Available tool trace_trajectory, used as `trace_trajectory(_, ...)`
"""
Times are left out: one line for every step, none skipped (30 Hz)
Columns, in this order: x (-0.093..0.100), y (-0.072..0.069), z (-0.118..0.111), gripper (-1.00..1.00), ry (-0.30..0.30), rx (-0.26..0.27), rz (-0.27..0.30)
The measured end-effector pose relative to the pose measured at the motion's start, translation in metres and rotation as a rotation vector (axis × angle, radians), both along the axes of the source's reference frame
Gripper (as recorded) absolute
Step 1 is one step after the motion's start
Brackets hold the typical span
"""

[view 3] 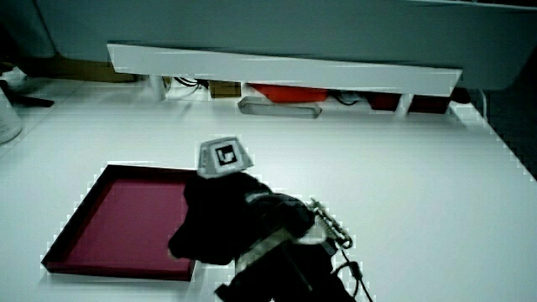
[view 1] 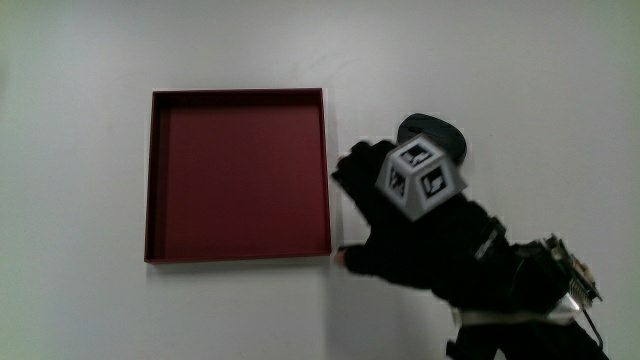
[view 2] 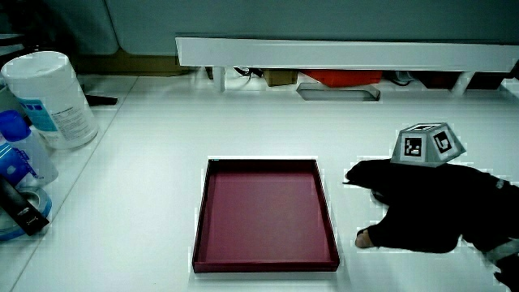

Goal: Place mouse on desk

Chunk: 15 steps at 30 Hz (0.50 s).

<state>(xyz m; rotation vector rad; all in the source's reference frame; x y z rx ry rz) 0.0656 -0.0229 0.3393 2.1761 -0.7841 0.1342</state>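
Note:
A dark mouse (view 1: 430, 128) lies on the white table, partly hidden by the patterned cube (view 1: 420, 178) on the hand's back; it does not show clearly in either side view. The gloved hand (view 1: 400, 235) rests low over the table between the mouse and the red tray (view 1: 238, 93). Its fingers (view 1: 352, 163) stretch toward the tray's corner and the thumb tip (view 1: 342, 258) is spread wide, with nothing seen in its grasp. In both side views the hand (view 2: 422, 207) (view 3: 226, 218) sits beside the tray (view 2: 263, 161) (view 3: 109, 172), which holds nothing.
A white wipes canister (view 2: 49, 97) and a blue bottle (view 2: 20, 150) stand at the table's edge, away from the tray. A low white partition (view 2: 349, 53) (view 3: 285, 67) runs along the table, with cables and a red object under it.

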Motion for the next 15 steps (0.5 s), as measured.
trace_trajectory(-0.007,0.007,-0.008,-1.00,-0.013,0.015,-0.031)
trace_trajectory(-0.009,0.014,0.004,-1.00,0.000,-0.022,-0.075)
trace_trajectory(-0.014,0.021,0.001,-1.00,-0.017,-0.031,-0.104)
trace_trajectory(-0.019,0.027,-0.008,-1.00,-0.056,-0.035,-0.123)
trace_trajectory(-0.022,0.034,-0.005,-1.00,-0.055,-0.046,-0.156)
trace_trajectory(-0.027,0.040,-0.011,-1.00,-0.060,-0.031,-0.177)
trace_trajectory(-0.031,0.045,-0.017,-1.00,-0.065,-0.015,-0.199)
trace_trajectory(-0.036,0.051,-0.022,-1.00,-0.070,0.000,-0.220)
trace_trajectory(-0.039,0.057,-0.020,-1.00,-0.045,0.027,-0.251)
trace_trajectory(-0.041,0.061,-0.019,-1.00,-0.031,0.034,-0.274)
trace_trajectory(-0.043,0.064,-0.020,-1.00,-0.034,0.037,-0.288)
trace_trajectory(-0.044,0.067,-0.019,-1.00,-0.032,0.024,-0.299)
trace_trajectory(-0.046,0.068,-0.020,-1.00,-0.025,0.044,-0.311)
trace_trajectory(-0.046,0.069,-0.018,-1.00,-0.015,0.044,-0.309)
trace_trajectory(-0.046,0.069,-0.017,-1.00,-0.011,0.037,-0.308)
